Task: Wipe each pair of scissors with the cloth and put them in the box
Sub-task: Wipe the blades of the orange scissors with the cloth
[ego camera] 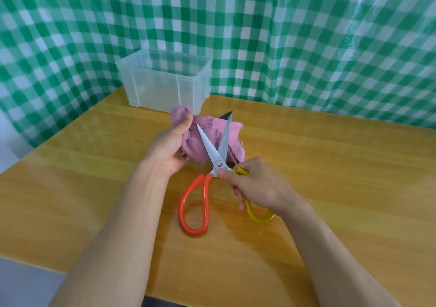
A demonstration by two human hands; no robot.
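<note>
1. The left hand has its grip closed on the bunched pink cloth. The fingers curl round it from below and the thumb presses on its upper fold.
2. The right hand has its grip closed on the scissors. The fingers wrap the yellow loop, and the thumb lies along the handle to just short of the pivot.
3. The blades are spread in a narrow V and point away from the right grip, towards the left one.
4. The left blade lies against the cloth, its tip just beside the left thumb. The right blade crosses the cloth's far side.
5. The red loop hangs free, just left of the right grip and low over the tabletop. I cannot tell whether it touches the wood.
6. Both bare forearms come in from the near edge and converge, with the two grips close together. The left palm is turned inwards, and the back of the right hand faces up.
7. A dark tip shows just beyond the cloth, past the end of the right blade. What it belongs to is hidden.
8. The clear box stands upright beyond the left grip, near the cloth but apart from it. It is at the tabletop's far edge, against a green checked backdrop.
</note>
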